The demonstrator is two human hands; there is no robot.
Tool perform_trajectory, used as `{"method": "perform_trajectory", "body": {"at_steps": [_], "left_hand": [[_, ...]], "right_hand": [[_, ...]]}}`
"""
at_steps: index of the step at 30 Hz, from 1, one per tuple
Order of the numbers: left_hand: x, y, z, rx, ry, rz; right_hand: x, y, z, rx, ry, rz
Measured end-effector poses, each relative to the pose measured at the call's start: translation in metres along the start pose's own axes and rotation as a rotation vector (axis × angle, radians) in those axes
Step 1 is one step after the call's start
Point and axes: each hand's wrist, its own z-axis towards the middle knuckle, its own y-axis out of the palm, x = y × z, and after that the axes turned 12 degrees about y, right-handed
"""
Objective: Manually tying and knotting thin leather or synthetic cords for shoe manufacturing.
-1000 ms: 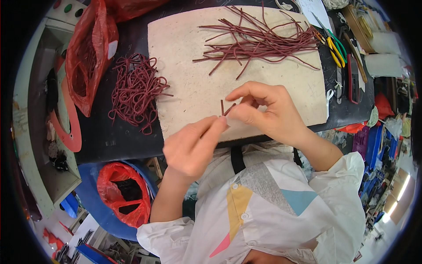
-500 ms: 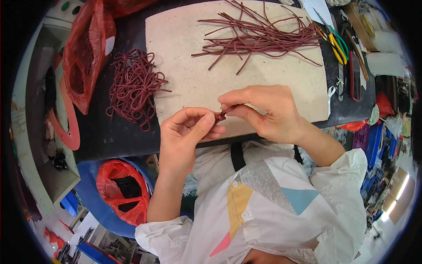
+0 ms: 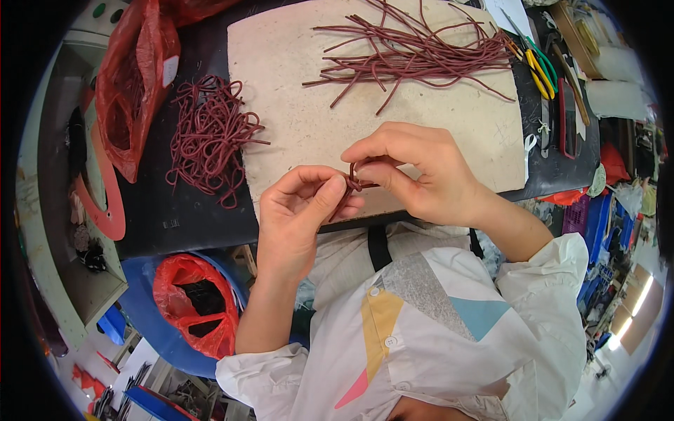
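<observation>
Dark red cord piece (image 3: 353,184): smooth, rubbery-looking, matt, pinched between left hand (image 3: 298,210) and right hand (image 3: 414,172). Beige work board (image 3: 295,119) beneath: rough, matt, scuffed. Loose cords (image 3: 414,52) at the board's far end: same smooth finish. Coiled cords (image 3: 210,133) left of the board. Red bag (image 3: 126,91) further left: thin glossy plastic. Dark tabletop (image 3: 189,210): smooth, dull.

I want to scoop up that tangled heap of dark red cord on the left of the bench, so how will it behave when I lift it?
The tangled heap of cord lies in loose curls, so it is probably floppy and light. Its loops interlock, so it would likely rise as one clump, ends trailing. The strands look smooth, so some may slip out.
</observation>
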Motion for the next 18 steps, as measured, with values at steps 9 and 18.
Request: {"method": "perform_trajectory", "body": {"at_steps": [9,18], "left_hand": [[-0.0077,0.0028,-0.0021,0.042,0.185,0.184],[-0.0074,-0.0005,-0.0025,0.064,0.232,0.247]], "right_hand": [[0.0002,0.0057,-0.0018,0.079,-0.009,-0.08],[0.0026,0.0035,-0.0065,-0.021,0.219,0.066]]}}
